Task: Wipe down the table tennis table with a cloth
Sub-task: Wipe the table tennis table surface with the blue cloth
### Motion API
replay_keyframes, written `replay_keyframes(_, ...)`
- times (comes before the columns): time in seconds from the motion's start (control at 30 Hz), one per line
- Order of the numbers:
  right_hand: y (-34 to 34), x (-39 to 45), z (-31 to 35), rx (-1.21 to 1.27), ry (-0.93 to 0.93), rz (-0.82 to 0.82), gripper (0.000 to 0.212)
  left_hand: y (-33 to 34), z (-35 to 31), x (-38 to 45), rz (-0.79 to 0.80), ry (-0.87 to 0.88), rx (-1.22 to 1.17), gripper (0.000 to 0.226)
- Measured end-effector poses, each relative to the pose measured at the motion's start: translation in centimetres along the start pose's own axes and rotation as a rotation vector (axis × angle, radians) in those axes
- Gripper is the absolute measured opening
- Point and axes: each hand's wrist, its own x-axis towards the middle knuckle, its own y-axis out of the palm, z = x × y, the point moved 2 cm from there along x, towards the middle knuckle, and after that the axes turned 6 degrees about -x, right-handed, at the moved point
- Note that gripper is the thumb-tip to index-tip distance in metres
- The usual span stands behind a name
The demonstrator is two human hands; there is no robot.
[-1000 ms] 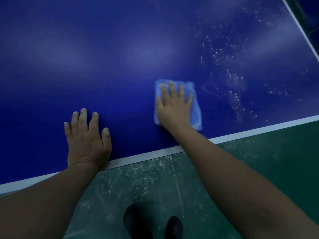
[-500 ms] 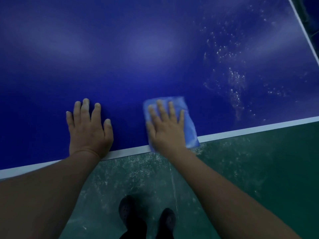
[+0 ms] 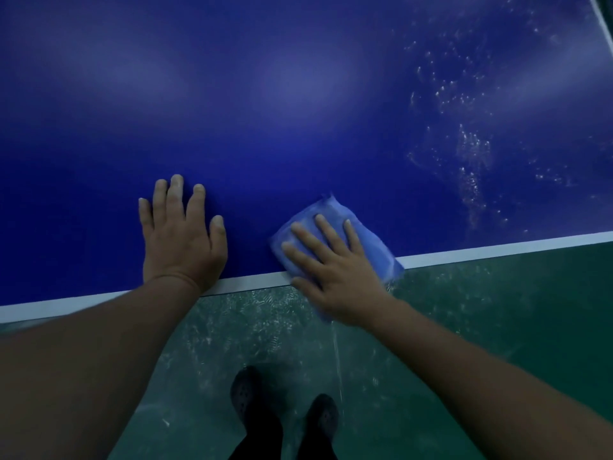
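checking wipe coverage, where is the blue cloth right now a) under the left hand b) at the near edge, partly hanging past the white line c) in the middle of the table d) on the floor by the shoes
b: the right hand presses the cloth flat at the table edge, its near corner hanging past the white line.

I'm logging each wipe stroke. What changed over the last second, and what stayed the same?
The right hand, pressing flat on the blue cloth, dragged it toward the person, from farther in on the table to the white edge line, where the cloth now overhangs. Nothing was grasped or released. The left hand stayed flat near the edge, and the droplets on the right remain unwiped.
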Motion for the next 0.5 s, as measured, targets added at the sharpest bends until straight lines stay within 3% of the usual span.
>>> replay_keyframes(0.03, -0.1, -0.1, -1.7, -0.012, -0.030, 0.011, 0.059, 0.0, 0.0, 0.0, -0.001, 0.004, -0.005, 0.068)
replay_keyframes(0.07, -0.1, -0.1, -4.1, -0.022, 0.069, 0.011, 0.059, 0.0, -0.1, 0.0, -0.001, 0.005, -0.008, 0.068)
replay_keyframes(0.17, -0.4, -0.2, -11.3, 0.058, 0.642, 0.053, 0.057, 0.1, -0.1, 0.0, 0.001, 0.005, 0.000, 0.068)
replay_keyframes(0.23, -0.5, 0.4, -11.3, 0.108, 0.760, 0.016, 0.059, 0.1, -0.1, 0.0, 0.003, 0.008, 0.004, 0.069)
replay_keyframes(0.4, -1.2, 3.8, -4.2, 0.020, 0.206, -0.045, 0.061, 0.1, -0.2, 0.0, 0.009, 0.010, 0.023, 0.070)
replay_keyframes(0.5, -1.6, 5.2, -4.1, 0.008, 0.028, -0.064, 0.057, 0.1, -0.3, -0.1, 0.038, 0.003, 0.061, 0.072)
